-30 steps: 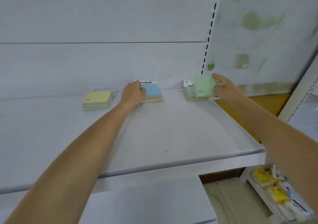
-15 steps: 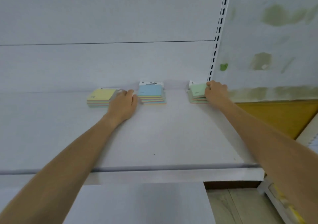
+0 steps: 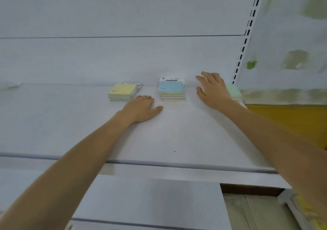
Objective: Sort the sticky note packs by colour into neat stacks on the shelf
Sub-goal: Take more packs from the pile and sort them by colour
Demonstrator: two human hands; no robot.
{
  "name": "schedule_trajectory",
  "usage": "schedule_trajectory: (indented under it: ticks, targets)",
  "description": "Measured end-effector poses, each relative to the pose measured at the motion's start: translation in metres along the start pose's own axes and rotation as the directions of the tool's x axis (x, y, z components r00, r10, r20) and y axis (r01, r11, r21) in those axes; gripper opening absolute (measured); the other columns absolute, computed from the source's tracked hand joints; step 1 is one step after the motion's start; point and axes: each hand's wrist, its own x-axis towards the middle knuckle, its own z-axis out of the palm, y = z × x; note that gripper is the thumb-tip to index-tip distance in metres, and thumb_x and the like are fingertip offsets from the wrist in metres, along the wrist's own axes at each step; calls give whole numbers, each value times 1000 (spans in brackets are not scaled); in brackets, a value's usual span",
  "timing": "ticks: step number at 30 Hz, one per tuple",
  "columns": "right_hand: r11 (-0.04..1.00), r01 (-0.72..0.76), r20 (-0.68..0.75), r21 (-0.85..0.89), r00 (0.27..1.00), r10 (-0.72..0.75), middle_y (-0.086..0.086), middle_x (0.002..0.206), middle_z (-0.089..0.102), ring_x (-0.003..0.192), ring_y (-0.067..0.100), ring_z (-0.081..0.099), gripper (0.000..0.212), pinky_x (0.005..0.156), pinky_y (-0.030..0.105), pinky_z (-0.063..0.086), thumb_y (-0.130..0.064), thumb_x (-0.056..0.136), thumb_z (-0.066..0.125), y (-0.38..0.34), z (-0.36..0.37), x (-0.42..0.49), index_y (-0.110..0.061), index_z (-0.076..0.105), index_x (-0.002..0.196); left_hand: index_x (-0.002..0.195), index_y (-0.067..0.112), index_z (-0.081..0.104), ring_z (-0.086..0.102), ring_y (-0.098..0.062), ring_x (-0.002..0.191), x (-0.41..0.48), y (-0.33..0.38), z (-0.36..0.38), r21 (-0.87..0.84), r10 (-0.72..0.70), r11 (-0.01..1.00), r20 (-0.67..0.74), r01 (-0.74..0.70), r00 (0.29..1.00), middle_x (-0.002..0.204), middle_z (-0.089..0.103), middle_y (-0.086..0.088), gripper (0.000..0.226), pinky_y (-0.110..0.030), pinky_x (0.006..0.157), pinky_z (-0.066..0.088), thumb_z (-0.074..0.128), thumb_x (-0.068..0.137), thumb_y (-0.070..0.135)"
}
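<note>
Left hand (image 3: 141, 108): fingers (image 3: 146, 98) loosely bent and released, holding nothing, palm down on the shelf (image 3: 177, 134) with the thumb out to the right. The fingertips lie just beside the front right corner of the yellow stack (image 3: 123, 92); whether they touch it cannot be told. Right hand (image 3: 212, 90): fingers (image 3: 203, 76) straight and spread, released, pointing at the shelf's back edge; whether the palm rests on the shelf cannot be told. The blue stack (image 3: 171, 92) stands between the two hands, close to the left of the right fingers and to the right of the left thumb. The green stack (image 3: 234, 90) sits in the back right corner, immediately right of the right hand and partly hidden by it. All three stacks stand in one row along the back edge, well apart. Assessment: sorting appears largely done. The blue packs look slightly staggered, so squaring them seems the likely remaining work, with either hand within reach.
</note>
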Motion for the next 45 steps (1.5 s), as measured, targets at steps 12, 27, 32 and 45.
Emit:
schedule_trajectory:
  ticks: [12, 27, 32, 45]
  targets:
    - [973, 222, 78, 61, 971, -226, 7, 149, 32, 136, 31, 26, 49, 111, 40, 21, -27, 95, 37, -200, 23, 43, -14, 30, 142, 138, 21, 40, 31, -17, 139, -79, -89, -37, 59, 104, 993, -107, -98, 989, 150, 36, 4, 52, -35, 108, 33, 33, 94, 49]
    - [862, 465, 208, 201, 839, -502, 7, 153, 27, 138, 30, 24, 49, 112, 42, 22, -31, 98, 32, -530, 104, 85, -16, 25, 144, 140, 20, 38, 34, -21, 137, -223, -425, -75, 38, -285, 953, -208, 299, 936, 148, 39, -1, 48, -34, 108, 31, 34, 97, 40]
    - [829, 501, 201, 248, 810, -550, 7, 152, 29, 136, 31, 26, 48, 111, 42, 24, -31, 98, 31, -601, 134, 127, -16, 27, 143, 139, 21, 38, 36, -24, 135, -236, -508, -90, 32, -393, 910, -257, 414, 883, 146, 41, -3, 46, -40, 108, 32, 35, 97, 39]
    - [823, 408, 188, 394, 841, -507, 8, 150, 31, 138, 32, 24, 47, 113, 44, 23, -32, 97, 32, -702, 176, 226, -16, 32, 141, 137, 19, 41, 39, -27, 133, -206, -659, -107, 28, -454, 882, -225, 471, 862, 144, 44, -7, 45, -45, 109, 35, 34, 97, 38]
